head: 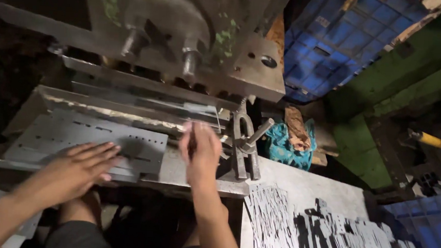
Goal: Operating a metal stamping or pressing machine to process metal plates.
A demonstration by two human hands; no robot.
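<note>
Sheet: a flat grey metal sheet [88, 140] with rows of punched slots and small holes, dull and slightly smeared, lying on the bed of the press [183, 58], just in front of its lower die.
Position: the sheet spreads from the left part of the tabletop [175, 170] to about its middle; its right edge stops near the right hand.
Left hand: the left hand [83, 165] lies palm down on the near edge of the sheet, fingers spread and flat — an open grip, pressing rather than clasping.
Right hand: the right hand [201, 154] reaches toward the die, fingers curled around a thin dark rod-like tool [192, 140]; the grip is closed on it, though the tool's tip is blurred and its shape cannot be told.
Press: heavy, worn steel, with flecks of green paint, two round posts and a thick plate overhanging the work.
Clamp: a U-shaped metal clamp [245, 147] with a bolt stands just right of the right hand.
Offcuts: a heap of punched grey metal pieces [327, 237] covers the lower bench at right.
Room: dim — a blue plastic crate [337, 39] stands behind the press, a teal cloth [287, 147] beside it, a green wall [390, 100] to the right.
Person: bare forearms and knees show at the bottom edge.
</note>
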